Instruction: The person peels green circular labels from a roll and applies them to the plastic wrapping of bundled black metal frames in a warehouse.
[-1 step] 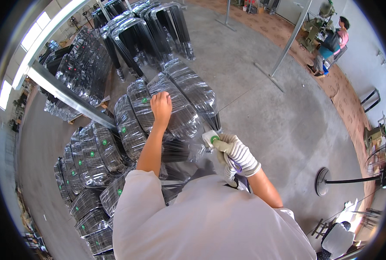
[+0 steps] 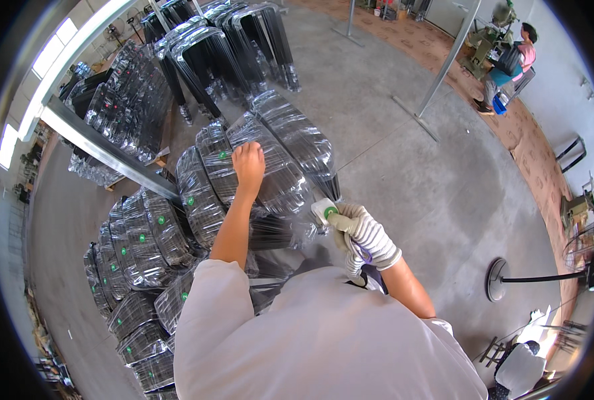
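My bare left hand (image 2: 248, 165) rests on a bundle of black metal frames (image 2: 280, 170) wrapped in clear film. Its fingers are curled closed; whatever may be under them is hidden. A round green sticker (image 2: 223, 155) shows on the film just left of it. In a striped knit glove, my right hand (image 2: 363, 235) pinches a white sticker strip (image 2: 324, 209) bearing a round green sticker, close to the bundle's right edge. A purple loop (image 2: 361, 251) hangs at the glove.
More wrapped bundles (image 2: 143, 240) with green stickers stand to the left. Behind them are black frames (image 2: 217, 57) and a metal post (image 2: 103, 143). A round-based stand (image 2: 495, 280) is at the right; a person (image 2: 510, 70) is by a machine at the far right.
The person at the far right has shifted, and the blue bucket beside them shows more. The sticker strip in my right hand has tilted slightly; my left hand stays in place.
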Demonstrator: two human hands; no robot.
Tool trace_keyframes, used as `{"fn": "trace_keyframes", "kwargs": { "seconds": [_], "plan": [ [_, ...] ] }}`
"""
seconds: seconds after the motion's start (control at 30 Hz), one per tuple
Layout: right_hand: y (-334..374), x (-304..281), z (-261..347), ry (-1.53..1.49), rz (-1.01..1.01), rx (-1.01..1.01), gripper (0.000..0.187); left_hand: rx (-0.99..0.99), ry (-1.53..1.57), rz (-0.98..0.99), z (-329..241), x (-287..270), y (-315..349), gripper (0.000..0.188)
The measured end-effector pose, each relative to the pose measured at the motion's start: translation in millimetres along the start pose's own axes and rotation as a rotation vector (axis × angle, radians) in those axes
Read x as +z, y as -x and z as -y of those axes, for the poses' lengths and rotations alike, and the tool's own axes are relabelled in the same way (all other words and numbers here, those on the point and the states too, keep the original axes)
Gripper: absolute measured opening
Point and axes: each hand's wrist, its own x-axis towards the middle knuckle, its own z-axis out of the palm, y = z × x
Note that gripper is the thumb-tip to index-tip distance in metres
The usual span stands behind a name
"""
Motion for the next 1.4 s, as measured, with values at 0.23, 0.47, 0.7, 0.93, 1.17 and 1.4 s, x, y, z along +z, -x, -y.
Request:
{"fn": "trace_keyframes", "kwargs": {
  "seconds": [0.23, 0.47, 0.7, 0.93, 1.17, 1.4],
  "plan": [
    [-57, -20, 11, -0.079, 0.156, -0.005, 0.025, -0.009, -0.108, 0.116, -23, -5, 41, 0.025],
    [-118, -23, 11, 0.03, 0.221, 0.081, 0.02, -0.282, 0.47, 0.326, -71, -58, 48, 0.03],
    [-142, -21, 19, -0.02, 0.393, 0.195, 0.017, -0.296, 0.69, 0.122, -110, -76, 22, 0.036],
    [-142, -19, 27, -0.054, 0.375, 0.176, 0.014, -0.575, 0.847, 0.097, -109, -61, 16, 0.023],
    [-151, -28, 17, 0.116, 0.291, 0.15, 0.012, -0.549, 0.848, 0.17, -102, -49, 8, 0.019],
    [-144, -48, 18, 0.107, 0.237, 0.085, 0.013, -0.333, 0.885, 0.361, -104, -39, 2, 0.024]
  ]
}}
